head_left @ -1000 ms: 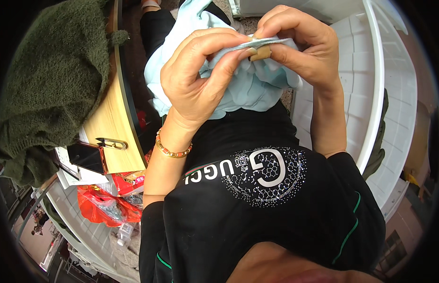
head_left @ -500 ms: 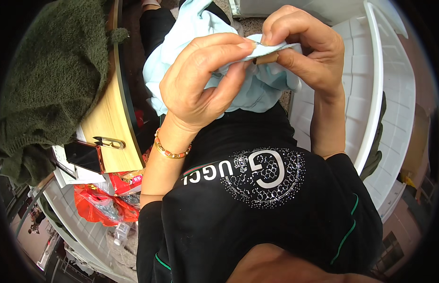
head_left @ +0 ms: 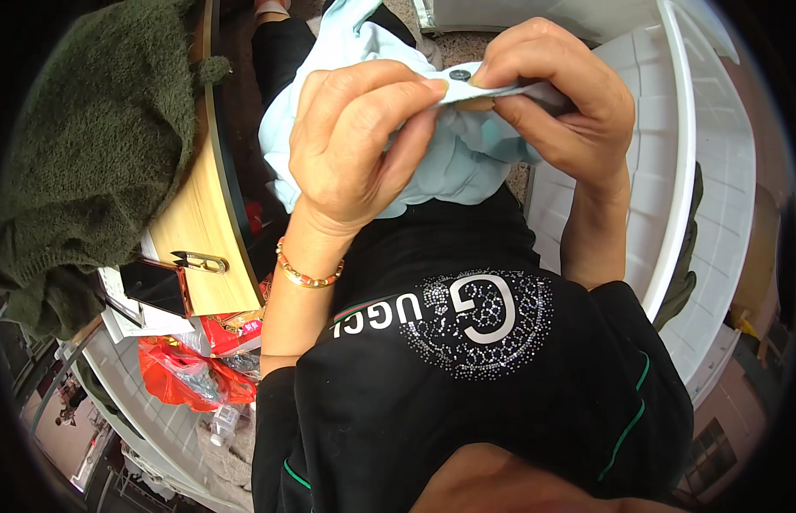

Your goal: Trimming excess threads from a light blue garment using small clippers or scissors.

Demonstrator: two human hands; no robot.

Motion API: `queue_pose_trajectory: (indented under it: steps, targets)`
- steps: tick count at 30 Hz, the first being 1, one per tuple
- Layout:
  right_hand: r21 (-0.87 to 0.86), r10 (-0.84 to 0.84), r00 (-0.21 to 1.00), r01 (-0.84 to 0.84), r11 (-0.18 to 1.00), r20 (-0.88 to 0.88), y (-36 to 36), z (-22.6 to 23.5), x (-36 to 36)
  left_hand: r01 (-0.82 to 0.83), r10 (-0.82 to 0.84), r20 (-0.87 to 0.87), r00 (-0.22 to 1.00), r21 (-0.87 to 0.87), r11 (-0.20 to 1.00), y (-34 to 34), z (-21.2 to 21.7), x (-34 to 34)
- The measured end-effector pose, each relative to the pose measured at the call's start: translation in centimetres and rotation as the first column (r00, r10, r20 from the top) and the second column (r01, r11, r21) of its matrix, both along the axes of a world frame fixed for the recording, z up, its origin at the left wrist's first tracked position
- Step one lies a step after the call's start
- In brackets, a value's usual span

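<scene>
A pale blue garment (head_left: pixel 398 184) lies bunched over my lap. Its edge is raised and stretched between my two hands. My left hand (head_left: pixel 355 137) pinches the fabric just left of a dark round button (head_left: pixel 459 75). On the button's other side, my right hand (head_left: pixel 556 98) grips the same edge between thumb and fingers. Beneath the edge, by my right thumb, shows a small tan piece (head_left: pixel 476 104); what it is I cannot tell.
To the left, a dark green knitted garment (head_left: pixel 90 128) covers much of a wooden table (head_left: pixel 214 291). Thread snips (head_left: pixel 201 261) and a phone (head_left: pixel 154 286) lie near its corner. Below are a red plastic bag (head_left: pixel 171 376) and a bottle (head_left: pixel 223 425). A white plastic bin (head_left: pixel 671 171) stands at the right.
The garment's edge has turned, so the dark button now shows between my fingertips. My hands have drawn slightly apart, the right one moving a little to the right.
</scene>
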State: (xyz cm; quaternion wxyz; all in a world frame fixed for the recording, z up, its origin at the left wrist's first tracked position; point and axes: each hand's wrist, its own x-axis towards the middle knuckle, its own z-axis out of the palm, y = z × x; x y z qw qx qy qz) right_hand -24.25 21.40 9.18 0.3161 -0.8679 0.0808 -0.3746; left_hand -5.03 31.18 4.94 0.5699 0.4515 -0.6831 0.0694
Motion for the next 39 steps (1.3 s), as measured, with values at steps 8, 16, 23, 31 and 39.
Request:
queue_pose_trajectory:
  steps: [8, 16, 23, 31, 39]
  targets:
    - [0.057, -0.079, 0.995, 0.082, 0.995, -0.053, -1.6, 0.7, -4.6, 0.379, -0.416, 0.075, 0.906, 0.292, 0.878, -2.1, 5.7, 0.7]
    - [0.585, 0.035, 0.971, 0.113, 0.803, -0.235, -2.9, -1.5, -9.1, 0.306, -0.445, 0.182, 0.877, 0.503, 0.808, -4.5, 7.8, 2.1]
    - [0.511, -0.118, 0.982, 0.179, 0.841, -0.149, -3.2, -2.8, -11.5, 0.365, -0.592, 0.030, 0.806, 0.763, 0.534, -5.1, 7.9, 3.6]
    - [0.626, -0.162, 0.977, 0.213, 0.750, -0.138, -2.3, -0.2, -12.1, 0.476, -0.422, -0.433, 0.797, 0.879, -0.003, -7.4, 7.4, 2.4]
    - [0.436, -0.217, 0.944, 0.308, 0.845, -0.246, -2.6, -2.2, -14.4, 0.651, -0.473, -0.501, 0.724, 0.724, 0.230, -9.3, 8.7, 1.5]
